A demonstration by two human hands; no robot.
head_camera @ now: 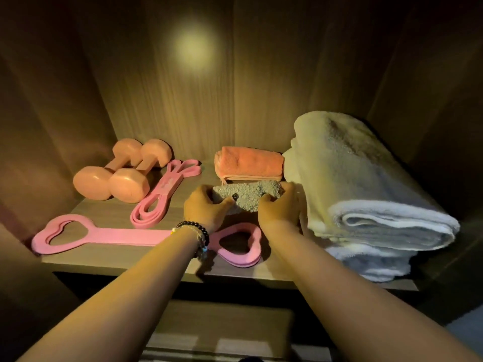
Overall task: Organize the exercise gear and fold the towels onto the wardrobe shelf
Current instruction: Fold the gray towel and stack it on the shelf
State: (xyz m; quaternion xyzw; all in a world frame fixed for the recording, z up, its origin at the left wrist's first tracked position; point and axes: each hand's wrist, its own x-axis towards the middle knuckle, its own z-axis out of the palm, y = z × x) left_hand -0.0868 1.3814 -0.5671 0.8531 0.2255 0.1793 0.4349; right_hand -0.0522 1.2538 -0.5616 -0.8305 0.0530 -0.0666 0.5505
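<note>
Head view shows your left hand (206, 209) and right hand (278, 205) both curled around a small grey towel (245, 194) at the centre of the frame, fingers closed narrow on its two ends, thumbs tucked against its near edge. It sits low over the wardrobe shelf (104, 207); whether it touches the wood you cannot tell.

Counted: two pink dumbbells (117, 176) lie side by side and touching at the left of the frame. One looped pink resistance band (162, 192) runs just right of them. One flat pink pull band with heart-shaped handles (125, 235) lies along the shelf's front edge, passing under your left wrist. One folded orange towel (249, 164) lies behind the grey one, against the back wall. One large folded white towel (366, 192) fills the right of the frame, just beside your right hand.

Both your forearms reach straight forward from the bottom of the frame, nearly parallel, palms down. A dark beaded bracelet (197, 231) circles your left wrist.
</note>
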